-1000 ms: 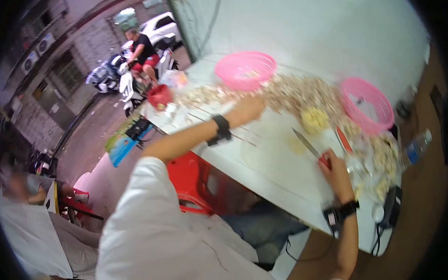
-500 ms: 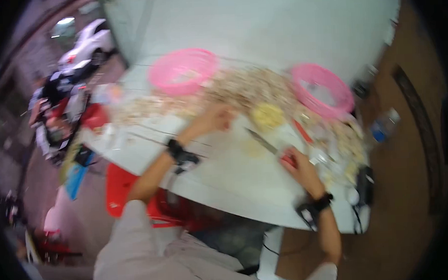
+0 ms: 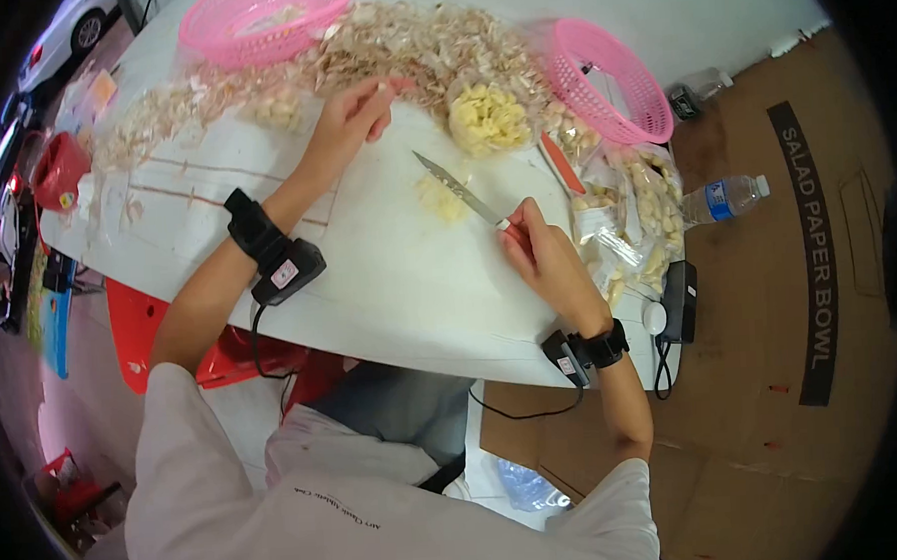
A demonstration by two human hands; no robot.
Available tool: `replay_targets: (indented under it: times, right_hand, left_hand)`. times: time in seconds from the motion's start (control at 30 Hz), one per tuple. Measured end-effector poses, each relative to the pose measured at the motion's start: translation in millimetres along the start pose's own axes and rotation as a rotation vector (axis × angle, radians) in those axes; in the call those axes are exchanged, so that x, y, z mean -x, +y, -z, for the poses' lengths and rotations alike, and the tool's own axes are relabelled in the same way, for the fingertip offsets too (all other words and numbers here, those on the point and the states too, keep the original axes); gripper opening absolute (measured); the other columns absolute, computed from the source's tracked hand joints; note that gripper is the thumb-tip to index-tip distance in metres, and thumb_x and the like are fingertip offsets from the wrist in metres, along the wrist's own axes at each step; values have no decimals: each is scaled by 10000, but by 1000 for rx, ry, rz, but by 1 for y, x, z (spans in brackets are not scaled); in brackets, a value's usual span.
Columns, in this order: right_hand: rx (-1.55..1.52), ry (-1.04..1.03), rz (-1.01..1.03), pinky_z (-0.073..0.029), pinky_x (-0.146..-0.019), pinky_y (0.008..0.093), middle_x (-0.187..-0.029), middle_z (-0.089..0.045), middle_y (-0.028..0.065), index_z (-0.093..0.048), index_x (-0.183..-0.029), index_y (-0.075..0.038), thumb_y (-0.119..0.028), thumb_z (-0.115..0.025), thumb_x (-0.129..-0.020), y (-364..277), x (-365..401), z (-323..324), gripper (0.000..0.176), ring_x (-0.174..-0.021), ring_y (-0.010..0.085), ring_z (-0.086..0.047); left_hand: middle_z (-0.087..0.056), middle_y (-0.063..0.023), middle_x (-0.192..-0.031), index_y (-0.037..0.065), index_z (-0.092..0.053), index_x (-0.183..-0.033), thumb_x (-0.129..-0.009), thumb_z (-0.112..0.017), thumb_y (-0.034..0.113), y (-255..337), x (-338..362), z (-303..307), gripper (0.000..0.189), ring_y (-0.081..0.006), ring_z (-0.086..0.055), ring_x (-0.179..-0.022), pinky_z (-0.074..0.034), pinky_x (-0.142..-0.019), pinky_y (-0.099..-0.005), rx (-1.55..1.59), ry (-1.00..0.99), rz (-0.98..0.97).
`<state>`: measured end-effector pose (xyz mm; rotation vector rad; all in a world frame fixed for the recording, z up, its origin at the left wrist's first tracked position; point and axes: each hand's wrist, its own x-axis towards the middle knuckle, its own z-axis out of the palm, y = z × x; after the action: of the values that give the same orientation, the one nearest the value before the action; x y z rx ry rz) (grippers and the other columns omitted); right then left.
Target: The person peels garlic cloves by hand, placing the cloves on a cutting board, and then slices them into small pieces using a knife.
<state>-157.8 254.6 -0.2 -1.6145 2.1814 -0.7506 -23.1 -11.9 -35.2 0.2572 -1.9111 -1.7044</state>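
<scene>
My right hand [image 3: 548, 261] is closed around the handle of a small knife [image 3: 460, 191], its blade pointing up and left over the white table [image 3: 398, 272]. Under the blade lie thin pale-yellow scraps [image 3: 437, 202]. My left hand [image 3: 357, 122] is raised at the near edge of a heap of papery garlic skins [image 3: 429, 56], fingers curled together; whatever sits at the reddish fingertips is too small to make out. Between the hands and slightly beyond stands a clear bag of peeled garlic cloves [image 3: 489, 120].
Pink baskets [image 3: 608, 78] stand at the back left and right. A red-handled tool [image 3: 562, 165] lies beside bags of cloves [image 3: 650, 206] at the right. Further right are a water bottle [image 3: 730, 199] and a black device [image 3: 680, 302]. A red container [image 3: 60, 172] sits far left.
The head view has shifted and sharpened, so the table appears higher and further left. My right hand keeps hold of the knife; my left hand stays near the skins.
</scene>
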Motion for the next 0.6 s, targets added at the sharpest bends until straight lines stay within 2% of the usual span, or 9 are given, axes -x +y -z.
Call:
replay_targets:
  times: [0.07,0.17,0.3,0.37,0.47,0.53,0.6]
  right_hand:
    - [54,-19,26,-477,-598,431,-771,-633,203,-408,-1019,-14,-123,-577,-948,-5,-2,-3,213,-714,394,-637]
    - [112,-2,-25,-493,-581,444,-757,-644,195,-416,-1023,-16,-158,-568,-961,-9,-2,-6,217,-688,391,-643]
    - [289,2,87,-499,-517,450,-706,-643,174,-431,-996,-33,-191,-556,-969,1,-4,-15,204,-604,375,-634]
    - [378,-7,100,-497,-499,452,-684,-638,167,-434,-981,-39,-200,-554,-970,0,-4,-18,202,-574,370,-627]
    - [507,-39,95,-486,-449,437,-611,-606,135,-433,-946,-51,-225,-542,-977,-4,-4,-21,208,-515,347,-610]
    - [685,-30,135,-473,-410,411,-541,-558,105,-428,-919,-54,-256,-526,-984,-7,-5,-26,234,-456,308,-589]
    - [736,-28,142,-464,-390,397,-517,-540,92,-427,-906,-55,-262,-523,-985,-7,-6,-28,241,-428,290,-576]
  left_hand:
    - [-371,83,-608,28,-597,-1242,-1034,-462,266,-6,1,1,343,-17,-343,-540,-265,-496,-197,-34,152,-113]
    - [-365,87,-609,28,-610,-1229,-1027,-480,258,-11,1,2,333,-11,-329,-534,-251,-487,-194,-28,228,-133]
    - [-367,91,-611,30,-620,-1219,-1026,-484,261,-17,-1,5,330,-4,-319,-530,-244,-485,-189,20,282,-109]
    - [-357,109,-611,60,-665,-1161,-1001,-531,230,-20,0,2,269,1,-297,-549,-210,-481,-204,51,312,-141]
    - [-358,102,-612,71,-638,-1211,-1014,-507,233,-18,0,0,287,3,-305,-537,-221,-480,-194,-44,227,-169]
    - [-350,107,-610,74,-646,-1199,-1012,-509,225,-18,0,-4,277,2,-297,-537,-214,-480,-196,-25,219,-174]
    - [-342,112,-607,78,-654,-1186,-1010,-510,218,-18,1,-5,267,1,-288,-536,-206,-479,-199,-8,210,-170]
